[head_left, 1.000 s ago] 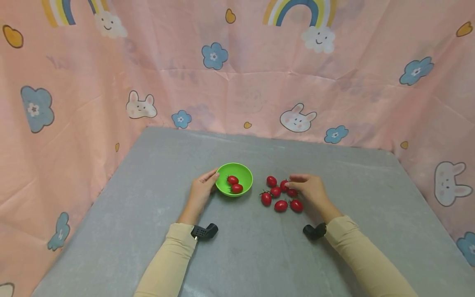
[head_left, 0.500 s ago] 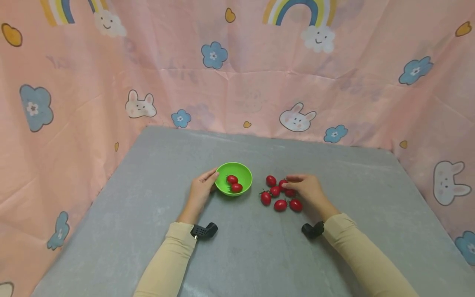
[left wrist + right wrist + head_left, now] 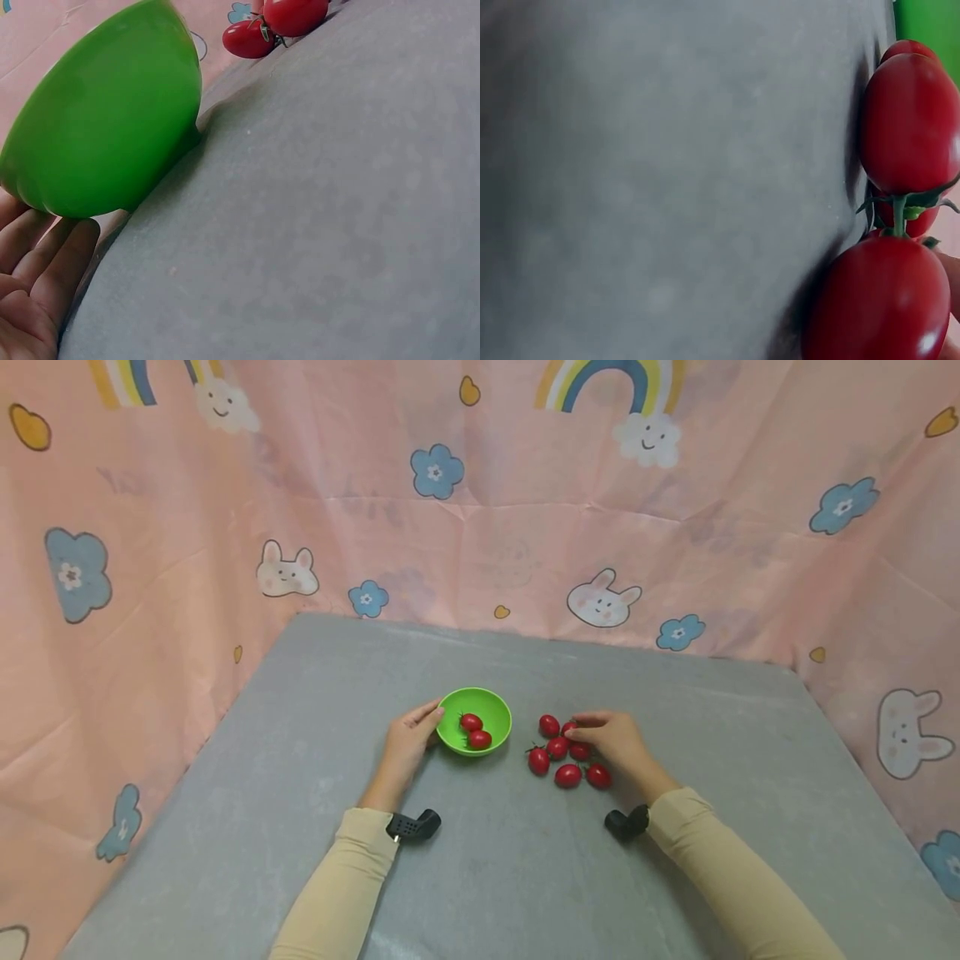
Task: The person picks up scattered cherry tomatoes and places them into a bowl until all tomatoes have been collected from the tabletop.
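My left hand (image 3: 408,745) holds the side of a small green bowl (image 3: 497,714), thumb near the rim. In the left wrist view its fingers (image 3: 64,262) touch the bowl's outer wall from below. Two cherry tomatoes (image 3: 479,740) lie inside. To the right, my right hand (image 3: 618,745) pinches a cherry tomato (image 3: 568,727) at the back of a loose group, its thumb and fingers partly covering it. Another tomato (image 3: 579,751) lies just under that hand. The right wrist view shows red tomatoes (image 3: 885,300) with green stems up close; only a sliver of hand appears there.
Several more cherry tomatoes (image 3: 567,776) lie close together on the grey table (image 3: 480,877), right of the bowl. A pink printed curtain (image 3: 480,543) hangs behind and along both sides. Each wrist wears a black camera mount (image 3: 414,827).
My right hand has shifted slightly left with the pinched tomato, and the tomato beneath it has slid left too. The left hand and bowl stay in place.
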Available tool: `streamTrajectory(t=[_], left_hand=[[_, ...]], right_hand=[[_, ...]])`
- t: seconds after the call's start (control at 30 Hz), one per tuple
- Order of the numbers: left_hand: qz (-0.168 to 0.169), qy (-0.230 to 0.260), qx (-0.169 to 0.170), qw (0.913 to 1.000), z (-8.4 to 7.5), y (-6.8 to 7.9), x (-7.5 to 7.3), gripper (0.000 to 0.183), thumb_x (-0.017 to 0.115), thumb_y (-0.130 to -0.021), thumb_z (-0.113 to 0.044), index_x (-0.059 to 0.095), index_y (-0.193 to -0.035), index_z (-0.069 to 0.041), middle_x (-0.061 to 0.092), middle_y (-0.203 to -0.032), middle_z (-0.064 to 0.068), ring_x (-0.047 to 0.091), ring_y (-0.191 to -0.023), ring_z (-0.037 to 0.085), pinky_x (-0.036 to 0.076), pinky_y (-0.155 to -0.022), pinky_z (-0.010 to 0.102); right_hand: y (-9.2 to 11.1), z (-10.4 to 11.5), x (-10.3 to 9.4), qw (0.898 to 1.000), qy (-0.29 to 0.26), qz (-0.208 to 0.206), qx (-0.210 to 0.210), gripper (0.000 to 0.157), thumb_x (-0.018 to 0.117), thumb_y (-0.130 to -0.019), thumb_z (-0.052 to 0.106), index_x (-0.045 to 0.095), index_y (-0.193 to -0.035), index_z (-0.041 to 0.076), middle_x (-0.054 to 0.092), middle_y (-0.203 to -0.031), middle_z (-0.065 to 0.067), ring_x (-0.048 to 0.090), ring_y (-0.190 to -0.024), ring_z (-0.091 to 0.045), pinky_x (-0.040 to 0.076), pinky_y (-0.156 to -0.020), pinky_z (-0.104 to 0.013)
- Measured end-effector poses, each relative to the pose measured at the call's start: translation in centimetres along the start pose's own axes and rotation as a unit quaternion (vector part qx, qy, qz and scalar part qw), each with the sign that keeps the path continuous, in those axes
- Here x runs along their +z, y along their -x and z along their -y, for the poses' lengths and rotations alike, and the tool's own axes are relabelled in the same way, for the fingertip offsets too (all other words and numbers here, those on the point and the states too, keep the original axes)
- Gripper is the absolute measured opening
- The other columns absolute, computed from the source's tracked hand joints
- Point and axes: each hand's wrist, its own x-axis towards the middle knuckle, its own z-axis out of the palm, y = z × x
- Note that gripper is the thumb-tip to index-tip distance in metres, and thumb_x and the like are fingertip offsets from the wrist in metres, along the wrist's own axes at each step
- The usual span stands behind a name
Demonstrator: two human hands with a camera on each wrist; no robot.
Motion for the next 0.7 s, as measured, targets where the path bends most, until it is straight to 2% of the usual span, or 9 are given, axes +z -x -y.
streamTrajectory(t=[0.3,0.57,0.7], left_hand=[[0.0,0.003,-0.002,1.0,0.1,-0.1,0.0,0.038,0.064,-0.098,-0.023,0.064,-0.132,-0.006,0.062,-0.136,0.014,0.067,-0.098,0.004,0.056,-0.079,0.014],[0.002,0.011,0.002,0.9999,0.1,-0.1,0.0,0.038,0.064,-0.098,-0.023,0.064,-0.132,-0.005,0.062,-0.136,0.016,0.065,-0.095,0.0,0.054,-0.078,0.012],[0.003,0.014,0.008,0.9999,0.1,-0.1,0.1,0.038,0.063,-0.098,-0.021,0.063,-0.131,-0.003,0.062,-0.136,0.017,0.064,-0.094,-0.001,0.054,-0.078,0.012]], right_hand=[[0.4,0.3,-0.2,0.999,-0.029,-0.011,0.004,0.049,0.072,-0.091,0.031,0.064,-0.131,0.004,0.064,-0.133,-0.018,0.059,-0.118,-0.029,0.051,-0.1,-0.039],[1.1,1.8,-0.3,1.0,-0.029,-0.006,0.003,0.052,0.072,-0.09,0.037,0.064,-0.133,0.01,0.061,-0.139,-0.015,0.051,-0.128,-0.032,0.047,-0.106,-0.047],[1.4,2.8,0.0,0.999,-0.043,-0.002,0.002,0.052,0.072,-0.09,0.038,0.064,-0.134,0.012,0.059,-0.142,-0.013,0.055,-0.127,-0.031,0.047,-0.108,-0.048]])
